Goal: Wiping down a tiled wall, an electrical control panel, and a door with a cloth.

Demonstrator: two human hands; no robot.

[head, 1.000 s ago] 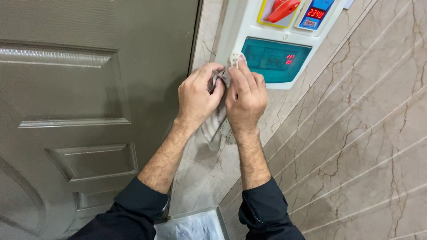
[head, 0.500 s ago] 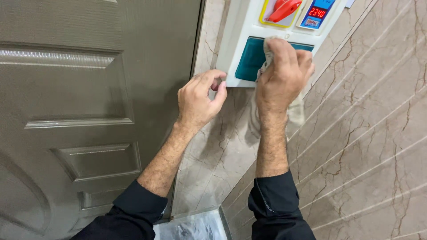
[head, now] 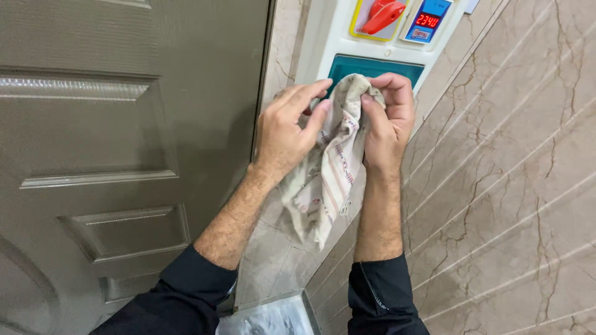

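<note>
The left hand [head: 287, 135] lies against the striped cloth [head: 329, 174], fingers loosely curled and touching its folds rather than clamped. The right hand [head: 386, 121] pinches the cloth's upper edge, fingers closed on it, just in front of the teal cover [head: 351, 65] of the white wall panel [head: 332, 31]. To wipe well, bunch the cloth into a firm pad and keep its hanging tail off the red switch [head: 382, 15].

Hidden: the cover's centre behind the cloth; panel top cut off; the pale object at the lower edge [head: 267, 319] cannot be identified.
</note>
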